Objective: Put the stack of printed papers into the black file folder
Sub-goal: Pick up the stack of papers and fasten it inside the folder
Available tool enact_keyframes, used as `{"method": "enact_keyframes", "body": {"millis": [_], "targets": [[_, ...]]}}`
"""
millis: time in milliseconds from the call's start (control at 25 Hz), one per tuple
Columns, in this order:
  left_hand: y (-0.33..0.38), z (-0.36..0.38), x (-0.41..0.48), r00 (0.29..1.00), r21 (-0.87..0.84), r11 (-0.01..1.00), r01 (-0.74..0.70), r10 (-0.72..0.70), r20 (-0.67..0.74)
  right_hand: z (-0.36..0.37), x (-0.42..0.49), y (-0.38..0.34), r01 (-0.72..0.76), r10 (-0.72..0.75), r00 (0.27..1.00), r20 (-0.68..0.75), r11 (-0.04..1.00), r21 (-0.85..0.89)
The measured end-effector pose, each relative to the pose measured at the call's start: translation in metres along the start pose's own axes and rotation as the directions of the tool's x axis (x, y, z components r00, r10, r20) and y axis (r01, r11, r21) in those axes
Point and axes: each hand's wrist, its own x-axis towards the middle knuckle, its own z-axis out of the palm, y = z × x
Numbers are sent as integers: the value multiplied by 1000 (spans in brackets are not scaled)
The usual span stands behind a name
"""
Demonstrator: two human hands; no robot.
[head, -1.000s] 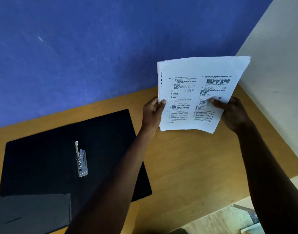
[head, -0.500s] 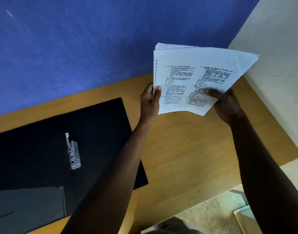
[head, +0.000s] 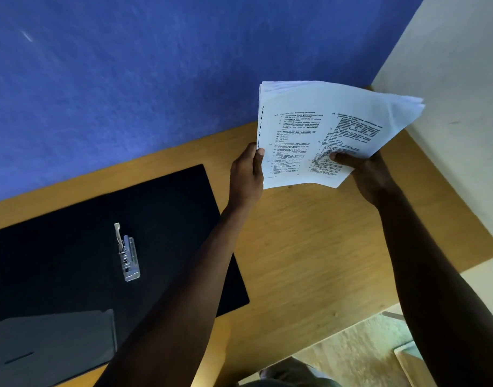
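I hold a stack of printed papers in the air above the right part of the wooden table. My left hand grips the stack's lower left edge. My right hand grips its lower right part, thumb on the printed page. The sheets fan out slightly at the top right corner. The black file folder lies open flat on the left of the table, with a metal clip mechanism in its middle. My left forearm crosses over the folder's right edge.
A blue wall runs behind the table and a pale wall stands on the right. A grey pocket sits at the folder's lower left. Floor shows beyond the table's front edge at the lower right.
The papers have tilted and fanned more at the top right corner, and the stack has shifted a little between my hands. Both hands keep their grip. The folder stays put.
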Motion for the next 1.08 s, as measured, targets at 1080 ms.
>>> {"method": "enact_keyframes", "body": {"millis": [1080], "targets": [[10,-24,11,991,-257,957,135,-126,51,23,-7,-22,-28,22,997,-72,996,-89]]}}
